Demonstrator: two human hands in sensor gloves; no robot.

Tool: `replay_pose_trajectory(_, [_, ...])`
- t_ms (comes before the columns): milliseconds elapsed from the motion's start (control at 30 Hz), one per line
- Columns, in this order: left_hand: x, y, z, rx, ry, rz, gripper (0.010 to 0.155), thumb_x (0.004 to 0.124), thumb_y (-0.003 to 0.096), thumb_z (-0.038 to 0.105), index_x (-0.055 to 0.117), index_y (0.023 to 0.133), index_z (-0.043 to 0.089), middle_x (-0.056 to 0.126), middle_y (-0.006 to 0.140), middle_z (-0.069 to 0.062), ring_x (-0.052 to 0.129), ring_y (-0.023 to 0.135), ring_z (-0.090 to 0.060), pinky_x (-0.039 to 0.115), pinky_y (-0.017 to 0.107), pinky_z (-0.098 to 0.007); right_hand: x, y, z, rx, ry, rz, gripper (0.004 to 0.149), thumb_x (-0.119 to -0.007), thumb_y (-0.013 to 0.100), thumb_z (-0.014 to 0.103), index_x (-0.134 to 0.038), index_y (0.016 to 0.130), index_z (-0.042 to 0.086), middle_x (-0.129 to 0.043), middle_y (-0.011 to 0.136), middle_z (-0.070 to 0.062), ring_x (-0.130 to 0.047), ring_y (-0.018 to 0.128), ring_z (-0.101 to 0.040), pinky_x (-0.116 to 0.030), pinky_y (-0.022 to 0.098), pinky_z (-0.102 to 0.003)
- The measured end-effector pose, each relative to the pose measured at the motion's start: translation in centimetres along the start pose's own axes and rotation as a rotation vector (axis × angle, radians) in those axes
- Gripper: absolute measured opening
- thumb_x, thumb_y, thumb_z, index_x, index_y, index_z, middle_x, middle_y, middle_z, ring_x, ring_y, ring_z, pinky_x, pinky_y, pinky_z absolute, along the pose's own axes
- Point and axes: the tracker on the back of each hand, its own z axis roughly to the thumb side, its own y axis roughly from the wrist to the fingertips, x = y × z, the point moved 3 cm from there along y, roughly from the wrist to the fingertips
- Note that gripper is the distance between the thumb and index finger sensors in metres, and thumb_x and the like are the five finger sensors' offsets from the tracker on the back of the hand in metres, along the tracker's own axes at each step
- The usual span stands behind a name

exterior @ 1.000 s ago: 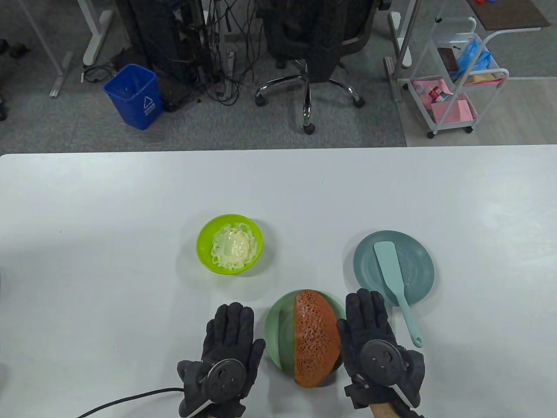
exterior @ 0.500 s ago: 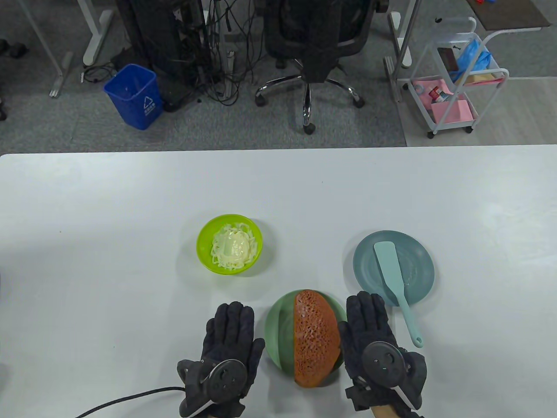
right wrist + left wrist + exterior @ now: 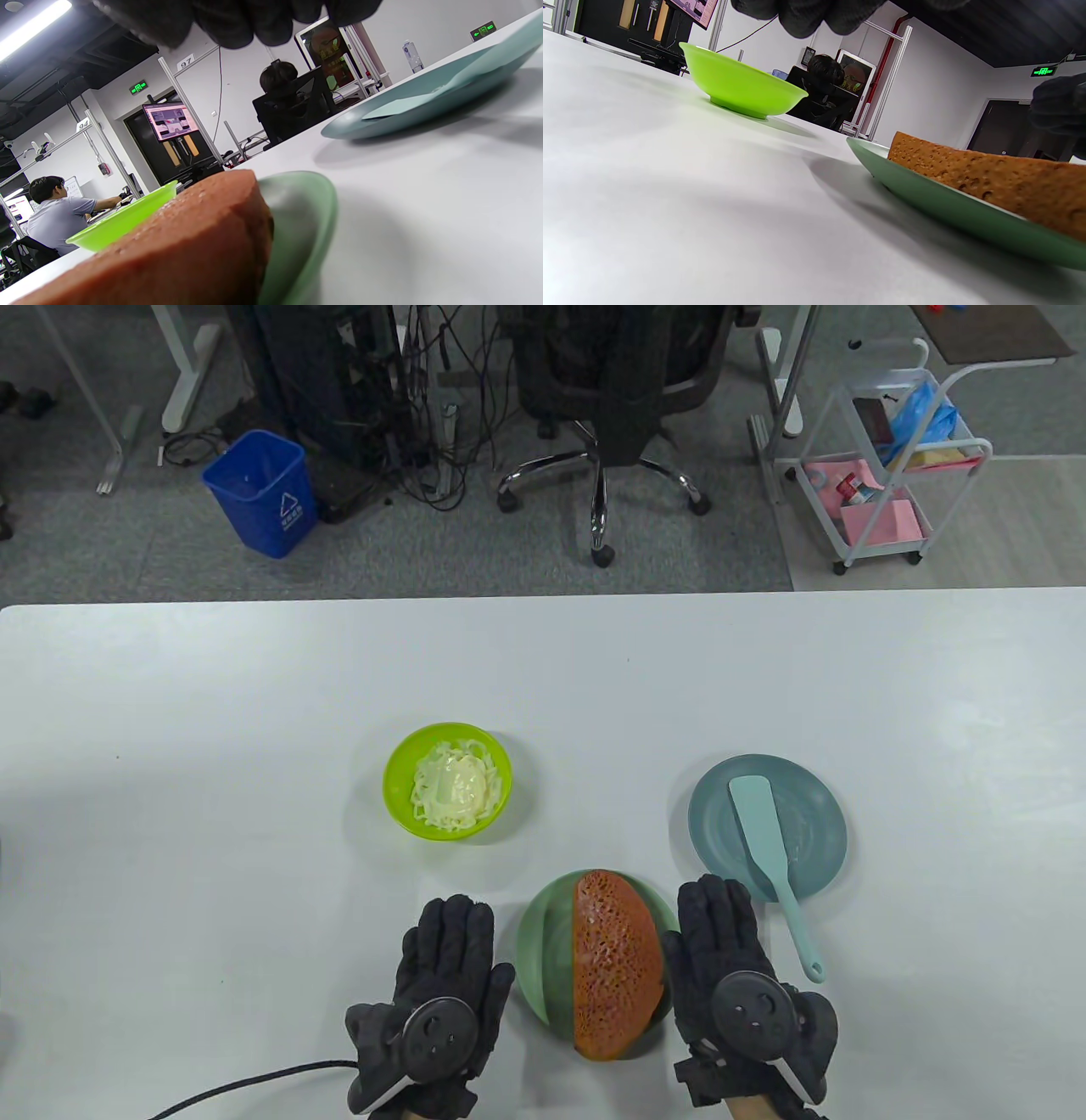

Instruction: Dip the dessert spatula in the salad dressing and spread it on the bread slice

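A brown bread slice (image 3: 614, 963) lies on a green plate (image 3: 543, 950) near the table's front edge; both also show in the left wrist view, the slice (image 3: 988, 180) on the plate (image 3: 925, 190). A light teal dessert spatula (image 3: 768, 853) lies on a blue-grey plate (image 3: 814, 823), its handle overhanging toward me. A lime bowl (image 3: 399, 789) holds pale salad dressing (image 3: 454, 791). My left hand (image 3: 445, 984) rests flat on the table left of the green plate, holding nothing. My right hand (image 3: 730, 967) rests flat right of it, fingers spread, holding nothing.
The white table (image 3: 212, 729) stretches wide on both sides. A black cable (image 3: 254, 1079) runs from my left wrist to the front edge. Beyond the table stand an office chair (image 3: 602, 407), a blue bin (image 3: 259, 492) and a white cart (image 3: 891, 458).
Almost nothing: my right hand has crept a few pixels to the right and toward me. The left hand and all objects are where they were.
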Motion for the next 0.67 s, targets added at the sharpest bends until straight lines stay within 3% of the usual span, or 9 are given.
replay_pose_trajectory(667, [0.17, 0.03, -0.15, -0.006, 0.000, -0.013, 0.071, 0.048, 0.0596, 0.053, 0.045, 0.116, 0.012, 0.041, 0.120, -0.020, 0.041, 0.110, -0.048, 0.039, 0.076, -0.060, -0.03, -0.23, -0.02, 0.001, -0.003, 0.007, 0.056, -0.065, 0.058, 0.045, -0.052, 0.107, 0.023, -0.047, 0.114, -0.008, -0.039, 0.108, -0.035, -0.050, 0.077, -0.049])
